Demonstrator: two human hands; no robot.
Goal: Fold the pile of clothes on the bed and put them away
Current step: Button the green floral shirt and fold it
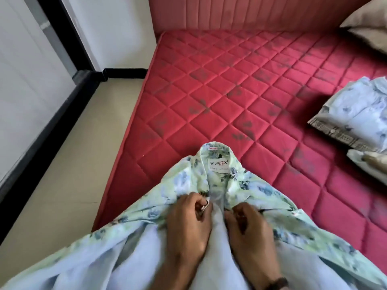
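Note:
A pale green shirt with blue flowers [184, 181] lies open at the near edge of the red quilted mattress [240, 84], its collar and label pointing away from me. My left hand [188, 222] pinches the left front edge just below the collar. My right hand [249, 227] pinches the right front edge beside it. The two hands sit close together over the shirt's pale inner side. At the right edge of the mattress rests a stack of folded clothes [354, 116], a light blue floral one on top of a checked one.
A beige pillow [370, 30] leans in the far right corner against the pink padded headboard [240, 13]. More folded cloth [368, 164] lies just below the stack. Cream floor [79, 143] runs along the bed's left side, bounded by a white wall with black skirting.

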